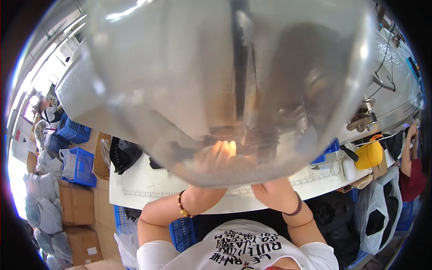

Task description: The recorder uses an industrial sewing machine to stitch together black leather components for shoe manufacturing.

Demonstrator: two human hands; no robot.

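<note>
A large, see-through grey shield (180, 94) fills the upper middle of the head view and blurs whatever lies behind it. Through its lower part the fingers of my left hand (206, 196) show faintly, stretched forward beside one another under a small bright light. Dark, blurred machine parts (265, 139) are just ahead of these fingers. My right hand (272, 191) is close by on the right, its fingers hidden behind the shield edge. Whether any material lies under either hand cannot be made out. Both hands are over the white worktable (148, 182).
A ruler strip (157, 193) runs along the table's near edge. Black pieces (123, 155) lie at the table's left end. On the right are a yellow container (369, 155) and a metal winder (362, 119). Blue crates (81, 166) and cartons (77, 202) stand left; another person's arm (406, 153) shows far right.
</note>
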